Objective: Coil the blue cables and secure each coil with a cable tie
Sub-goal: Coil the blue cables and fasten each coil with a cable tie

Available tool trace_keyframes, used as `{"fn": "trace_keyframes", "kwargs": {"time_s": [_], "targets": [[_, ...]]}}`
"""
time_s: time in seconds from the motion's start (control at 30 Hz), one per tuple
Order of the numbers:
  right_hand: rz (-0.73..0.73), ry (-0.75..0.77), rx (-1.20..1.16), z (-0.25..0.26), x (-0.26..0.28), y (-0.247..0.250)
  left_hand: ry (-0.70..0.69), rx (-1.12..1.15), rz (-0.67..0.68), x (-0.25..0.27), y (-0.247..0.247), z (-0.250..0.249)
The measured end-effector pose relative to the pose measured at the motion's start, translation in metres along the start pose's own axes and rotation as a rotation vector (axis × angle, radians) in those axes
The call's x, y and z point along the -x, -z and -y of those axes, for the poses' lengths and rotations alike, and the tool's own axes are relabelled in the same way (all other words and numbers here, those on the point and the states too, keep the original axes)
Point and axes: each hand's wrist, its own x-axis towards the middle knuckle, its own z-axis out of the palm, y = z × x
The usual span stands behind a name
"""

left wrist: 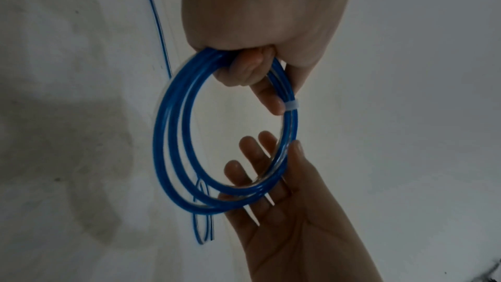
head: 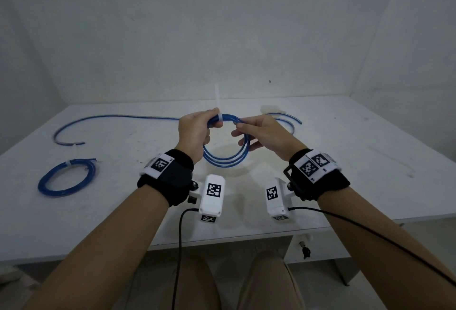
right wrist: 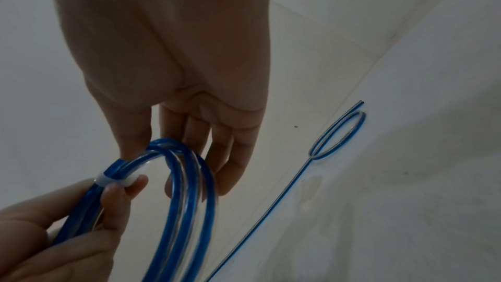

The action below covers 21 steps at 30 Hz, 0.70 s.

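White table (head: pixel 345 161), bare white walls (head: pixel 222 26)

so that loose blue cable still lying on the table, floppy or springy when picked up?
Likely springy: the loose blue cable holds broad curves and a hooked end. Probably light, being thin. The held coil keeps round loops under its cable tie, so it may spring open without one.

- My left hand (head: pixel 195 131) is raised in front of me, fingers curled round the top of the blue cable coil (head: pixel 223 159).
- My right hand (head: pixel 261 134) has fingers nearly straight, thumb and fingers lightly touching the coil's right side.
- Both forearms reach forward, wrists strapped.
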Motion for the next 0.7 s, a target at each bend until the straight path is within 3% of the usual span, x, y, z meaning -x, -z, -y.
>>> {"fn": "trace_keyframes", "kwargs": {"time_s": [0.13, 0.27, 0.47, 0.6, 0.7], "targets": [[-0.007, 0.004, -0.032, 0.002, 0.001, 0.002, 0.037, 0.003, 0.033, -0.002, 0.005, 0.002], [-0.087, 0.004, -0.067, 0.003, -0.006, 0.003, 0.098, 0.031, 0.156, -0.003, 0.018, 0.001], [-0.135, -0.029, -0.243, 0.009, -0.021, -0.018, 0.299, -0.052, 0.336, -0.001, 0.055, -0.004], [-0.056, -0.098, -0.590, 0.020, -0.033, -0.053, 0.270, 0.171, 0.278, 0.003, 0.076, -0.006], [-0.033, -0.128, -0.655, 0.028, -0.043, -0.081, 0.220, 0.263, 0.191, 0.002, 0.094, -0.011]]}}
